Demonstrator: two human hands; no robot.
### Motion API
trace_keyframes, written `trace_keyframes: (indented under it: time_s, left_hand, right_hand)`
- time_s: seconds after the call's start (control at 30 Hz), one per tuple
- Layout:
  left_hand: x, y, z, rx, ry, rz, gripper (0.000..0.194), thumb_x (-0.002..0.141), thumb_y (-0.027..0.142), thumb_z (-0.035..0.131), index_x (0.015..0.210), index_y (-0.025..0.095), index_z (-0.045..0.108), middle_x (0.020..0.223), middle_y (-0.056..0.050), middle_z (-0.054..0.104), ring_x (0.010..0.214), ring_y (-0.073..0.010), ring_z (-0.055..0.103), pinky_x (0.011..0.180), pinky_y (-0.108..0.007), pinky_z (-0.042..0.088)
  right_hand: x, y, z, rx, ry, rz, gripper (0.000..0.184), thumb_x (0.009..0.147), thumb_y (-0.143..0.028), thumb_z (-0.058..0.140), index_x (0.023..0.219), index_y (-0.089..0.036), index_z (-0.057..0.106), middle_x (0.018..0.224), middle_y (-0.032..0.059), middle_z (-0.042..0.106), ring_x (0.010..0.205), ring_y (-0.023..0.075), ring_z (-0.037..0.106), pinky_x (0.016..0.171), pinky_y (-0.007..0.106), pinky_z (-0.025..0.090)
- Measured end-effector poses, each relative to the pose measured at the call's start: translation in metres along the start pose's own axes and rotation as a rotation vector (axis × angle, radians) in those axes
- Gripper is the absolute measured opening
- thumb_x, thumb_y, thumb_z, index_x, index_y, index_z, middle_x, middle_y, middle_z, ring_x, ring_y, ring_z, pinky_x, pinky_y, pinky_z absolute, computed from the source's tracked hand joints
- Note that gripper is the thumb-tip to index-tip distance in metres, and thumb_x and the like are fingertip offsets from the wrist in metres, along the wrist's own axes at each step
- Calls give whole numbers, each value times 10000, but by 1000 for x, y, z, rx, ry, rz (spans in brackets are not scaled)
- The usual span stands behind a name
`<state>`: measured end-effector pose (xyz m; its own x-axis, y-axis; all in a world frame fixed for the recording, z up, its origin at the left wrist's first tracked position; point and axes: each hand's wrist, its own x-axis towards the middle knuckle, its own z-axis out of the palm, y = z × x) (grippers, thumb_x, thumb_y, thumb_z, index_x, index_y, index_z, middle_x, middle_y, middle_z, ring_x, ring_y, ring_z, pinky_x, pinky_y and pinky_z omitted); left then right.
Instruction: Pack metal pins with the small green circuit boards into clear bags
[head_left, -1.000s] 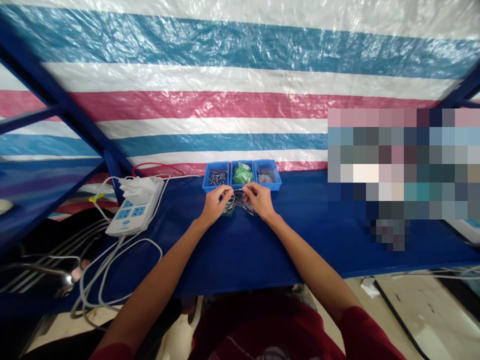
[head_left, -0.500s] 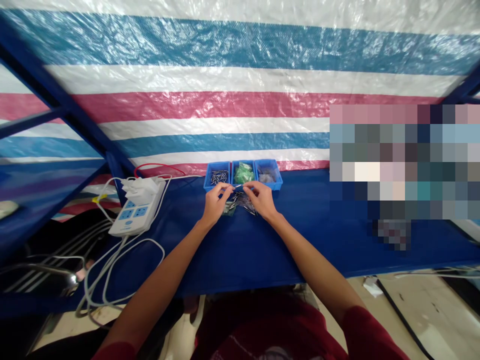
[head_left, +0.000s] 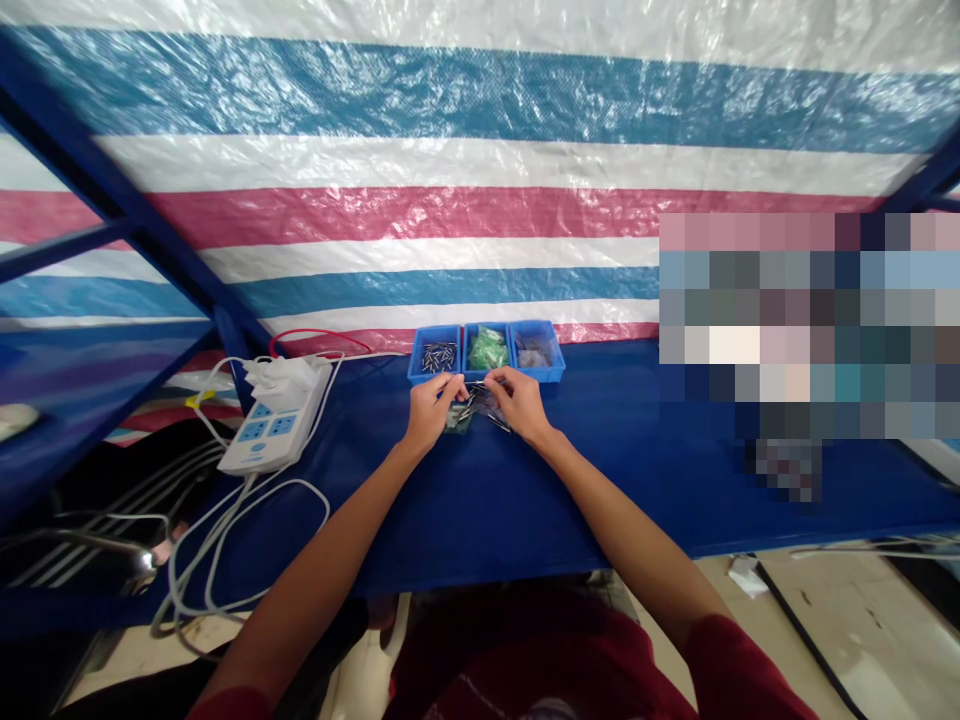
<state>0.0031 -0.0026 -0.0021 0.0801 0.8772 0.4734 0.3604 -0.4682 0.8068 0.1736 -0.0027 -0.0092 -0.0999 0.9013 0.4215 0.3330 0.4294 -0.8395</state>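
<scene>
My left hand (head_left: 430,410) and my right hand (head_left: 520,404) face each other over the blue table, each closed in a pinch. Between their fingertips spans a small slim rod-like piece (head_left: 475,382), dark with a silvery shine; its exact kind is too small to tell. Under the hands lies a loose pile of slim metal pieces (head_left: 501,424), and a bit of clear greenish plastic (head_left: 457,418) lies by my left hand. Just behind stand three blue bins: a left bin (head_left: 413,360) of dark and silvery pieces, a middle bin (head_left: 466,340) of green bits, a right bin (head_left: 556,372) of pale, clear bits.
A white power strip (head_left: 259,455) with plugged-in adapters sits at the left, its cables (head_left: 214,540) looping over the table (head_left: 480,510). Blue frame bars (head_left: 161,250) slope at the left. A striped plastic sheet (head_left: 420,215) hangs behind. Part of the right side is pixelated.
The slim piece between my fingertips has dropped slightly and lies more level. My left fingers have shifted a little; both hands stay almost in place.
</scene>
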Motion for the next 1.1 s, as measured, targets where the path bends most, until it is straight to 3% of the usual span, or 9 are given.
trace_keyframes:
  time_s: [0.23,0.47,0.67,0.77,0.93,1.1]
  left_hand:
    - [-1,-2,4,25,122,31,238,799,414,662,778,180,703,747,-20,717,684,-167,664,719,-292,539]
    - [-3,3,4,-124,103,5,229,857,397,591,826,171,608,951,-83,728,891,-203,694,795,-339,561]
    - [-3,2,4,-147,61,-19,232,890,402,546,831,190,473,817,-49,699,699,-163,695,680,-293,560]
    - [-3,1,3,1,-4,47,213,912,401,513,890,190,537,793,-28,676,685,-146,666,710,-282,539]
    - [-2,-3,2,235,-112,233,279,937,402,472,978,207,666,872,-52,679,825,-178,640,810,-306,494]
    - [-3,-7,3,207,-14,194,261,849,451,615,912,201,656,753,-13,643,679,-153,592,717,-271,491]
  right_hand:
    - [-2,0,7,115,-6,88,215,883,-386,488,822,-203,582,608,-29,568,493,125,533,554,234,450]
    - [-1,3,5,55,87,86,291,915,-439,441,913,-196,603,659,-14,590,562,137,564,582,234,454]
    - [-1,5,4,48,101,91,334,926,-462,405,951,-194,602,658,-11,582,555,138,558,573,235,448]
    - [-1,5,4,44,88,100,341,924,-470,393,955,-200,599,663,-9,581,547,138,551,565,235,441]
    - [0,5,3,40,95,92,317,921,-442,400,953,-198,600,660,-12,578,556,139,555,586,236,442]
    - [0,4,0,18,98,92,291,896,-418,449,934,-193,629,693,-1,616,585,143,560,612,245,443]
